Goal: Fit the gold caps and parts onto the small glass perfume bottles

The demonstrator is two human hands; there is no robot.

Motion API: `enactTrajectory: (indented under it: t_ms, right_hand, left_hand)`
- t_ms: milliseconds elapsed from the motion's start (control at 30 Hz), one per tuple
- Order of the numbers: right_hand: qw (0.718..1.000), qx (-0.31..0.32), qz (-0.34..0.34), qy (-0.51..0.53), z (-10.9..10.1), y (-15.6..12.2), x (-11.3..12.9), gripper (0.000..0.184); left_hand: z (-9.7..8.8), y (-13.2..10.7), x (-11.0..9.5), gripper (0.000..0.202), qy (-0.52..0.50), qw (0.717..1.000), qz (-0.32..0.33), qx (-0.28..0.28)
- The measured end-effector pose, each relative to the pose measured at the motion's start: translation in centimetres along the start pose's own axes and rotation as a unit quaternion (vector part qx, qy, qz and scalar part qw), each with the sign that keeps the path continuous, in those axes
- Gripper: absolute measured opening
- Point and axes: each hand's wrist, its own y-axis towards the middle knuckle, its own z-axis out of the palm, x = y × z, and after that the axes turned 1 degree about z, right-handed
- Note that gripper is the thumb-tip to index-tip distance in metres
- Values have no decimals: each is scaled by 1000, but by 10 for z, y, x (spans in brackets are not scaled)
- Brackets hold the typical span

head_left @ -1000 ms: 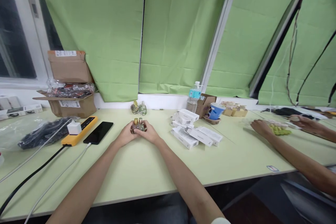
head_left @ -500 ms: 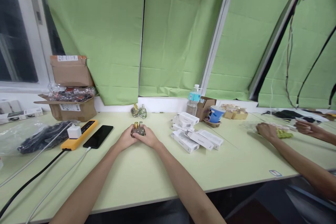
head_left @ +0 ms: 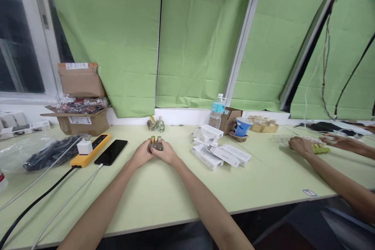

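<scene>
Two small glass perfume bottles stand side by side between my hands, low over the table (head_left: 158, 199). My left hand (head_left: 142, 154) wraps round the gold-topped perfume bottle (head_left: 152, 145). Around the silver-topped perfume bottle (head_left: 159, 145) curls my right hand (head_left: 166, 153), its thumb across the front. The lower parts of both bottles are partly covered by my fingers. Just behind, near the wall, are another gold-topped bottle (head_left: 151, 124) and a clear bottle (head_left: 160, 124), close together.
White boxes (head_left: 218, 150) lie piled to the right, before a water bottle (head_left: 216, 112) and a blue cup (head_left: 242, 127). On the left are a phone (head_left: 111, 152), a yellow power strip (head_left: 88, 152) and an open carton (head_left: 80, 122). A co-worker's hands (head_left: 301, 146) work at far right.
My hands keep their hold on the two bottles, almost still. The view has shifted very slightly. At far right, the co-worker's hands have come closer together.
</scene>
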Motion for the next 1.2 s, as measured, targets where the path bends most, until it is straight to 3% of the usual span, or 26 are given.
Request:
enactTrajectory:
  t_ms: [367,633,867,1033,1200]
  right_hand:
    - [1000,-3,-11,-3,-4,-1,2,46]
    - [999,17,-45,20,-9,0,0,41]
    - [996,-11,-67,52,-11,6,-11,39]
    - [993,-58,-34,93,-11,13,-21,38]
    - [989,-90,1,119,-8,15,-25,36]
  left_hand:
    - [-5,-1,-4,40,-15,1000,-11,19]
    - [-4,-1,3,45,-100,994,-9,41]
    - [-4,8,19,35,-63,998,-29,-11]
    - [-6,15,26,33,-104,991,-59,-56]
    - [-5,16,27,36,-151,984,-77,-46]
